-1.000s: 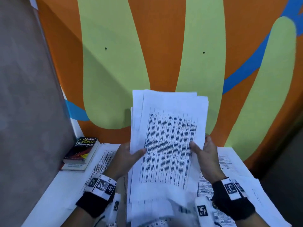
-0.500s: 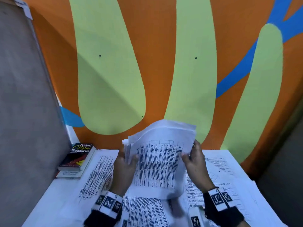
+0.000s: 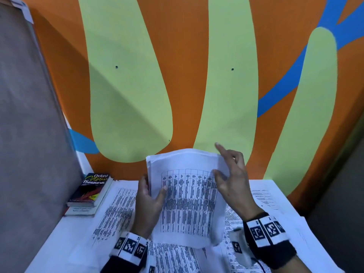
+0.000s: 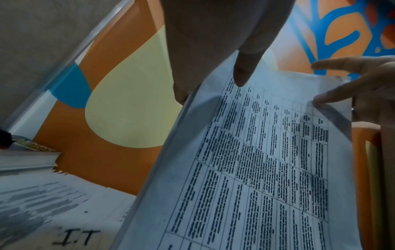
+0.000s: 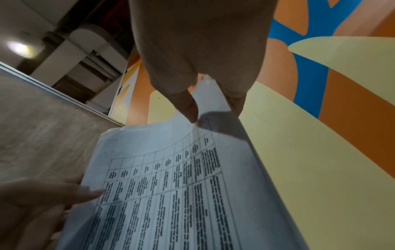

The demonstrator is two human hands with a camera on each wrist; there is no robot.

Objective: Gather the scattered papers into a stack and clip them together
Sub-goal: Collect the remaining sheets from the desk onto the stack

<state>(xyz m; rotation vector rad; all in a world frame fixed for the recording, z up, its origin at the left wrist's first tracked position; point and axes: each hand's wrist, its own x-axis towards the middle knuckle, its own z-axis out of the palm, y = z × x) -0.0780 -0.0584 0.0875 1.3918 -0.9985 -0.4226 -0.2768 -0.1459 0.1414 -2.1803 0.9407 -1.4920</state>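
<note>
Above the white table [image 3: 59, 239], you held the stack of papers [image 3: 187, 203] upright, its lower edge down among the loose printed sheets [image 3: 116, 209] lying on the table. Your left hand [image 3: 147, 203] gripped the stack's left edge, thumb across the front page and fingers behind. Your right hand [image 3: 232, 180] pinched the upper right corner, thumb on the front, with the forefinger lifted free above the top edge. At the table's far left, a thesaurus [image 3: 90, 190] lay on another book against the orange wall [image 3: 187, 75].
</note>
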